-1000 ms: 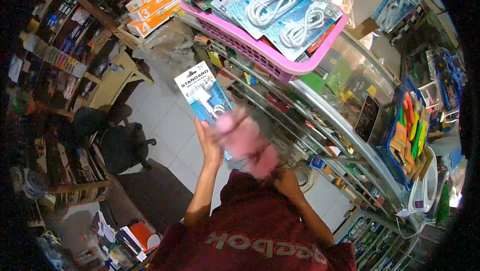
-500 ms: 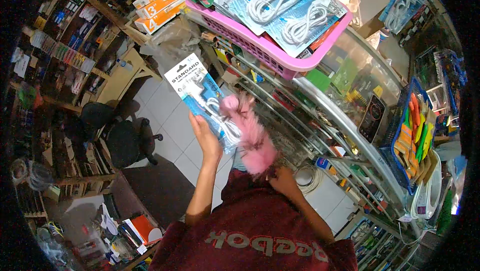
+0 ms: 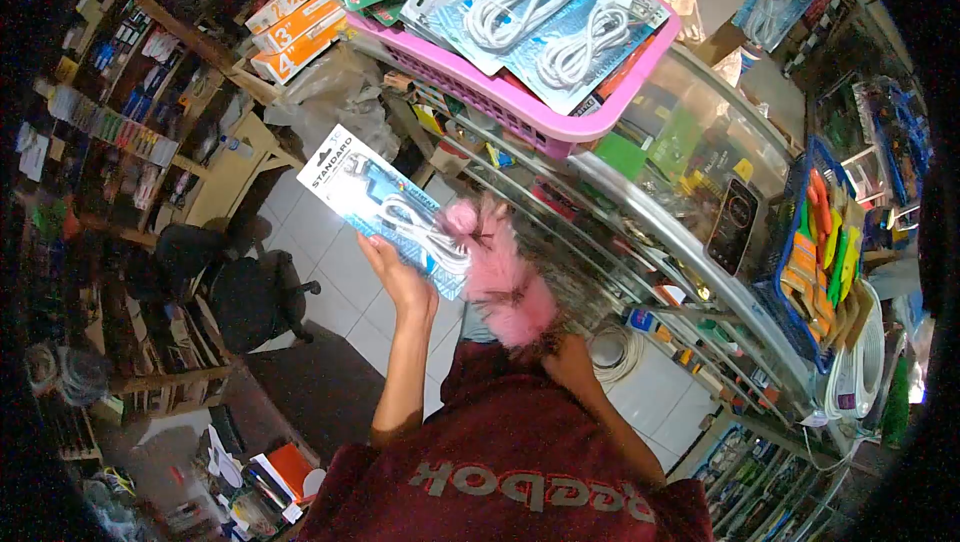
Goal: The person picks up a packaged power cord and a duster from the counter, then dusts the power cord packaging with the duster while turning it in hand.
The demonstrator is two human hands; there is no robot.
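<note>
My left hand [image 3: 400,277] holds a blue and white blister pack [image 3: 385,212] marked STANDARD, with a white cable inside; the pack slants down to the right. My right hand [image 3: 568,362] grips the lower end of a fluffy pink duster [image 3: 505,282] with dark tufts. The duster's upper part lies close to the pack's right edge. The fingers of my right hand are mostly hidden behind the duster's end. Above them, a pink basket [image 3: 600,127] on the glass counter holds several similar cable packs [image 3: 585,42].
Orange boxes [image 3: 295,27] stand left of the basket. A glass display case [image 3: 690,232] runs down the right side, with a blue basket [image 3: 790,272] of colourful-handled tools on it. A black chair [image 3: 255,297] and stocked shelves [image 3: 140,132] are at the left.
The pack in my left hand has moved left and tilted further over. My right hand and the duster have barely moved. The view has shifted slightly, moving the counter and basket left.
</note>
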